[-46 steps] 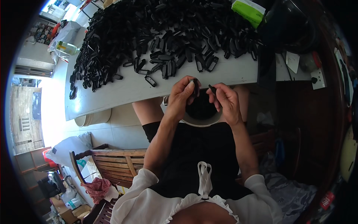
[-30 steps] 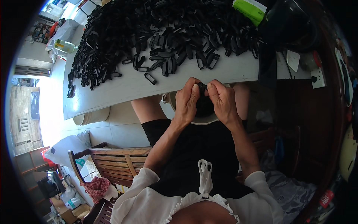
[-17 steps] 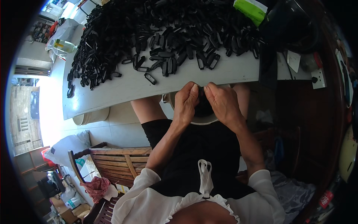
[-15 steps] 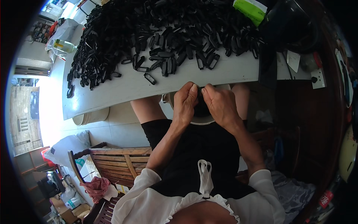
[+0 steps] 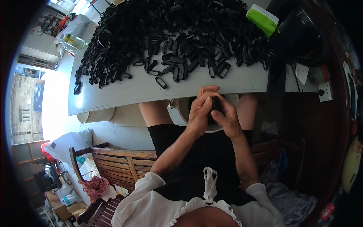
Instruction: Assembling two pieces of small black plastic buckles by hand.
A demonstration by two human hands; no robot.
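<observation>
My left hand (image 5: 200, 109) and my right hand (image 5: 228, 116) meet just off the table's front edge, above a pale bucket (image 5: 183, 109) between my knees. Between them is a small black plastic piece (image 5: 216, 102), partly hidden by the fingers. The fingers of both hands are closed around it, with the left thumb bent beside it and the right thumb against its lower end. On the table beyond lies a big heap of similar black plastic pieces (image 5: 181, 45). A single loose piece with an oblong opening (image 5: 161, 83) lies nearest the edge.
A green-and-white tissue pack (image 5: 262, 20) and a large black container (image 5: 300, 36) stand at the table's right. A power strip (image 5: 324, 92) sits at the right corner. Left of me is a wooden slatted bench (image 5: 117, 162); another bucket (image 5: 96, 115) stands under the table.
My hands have moved slightly right and nearer to me. They have turned from a thumbs-together pinch to wrapping round the black piece, which now shows more. The view has shifted a little.
</observation>
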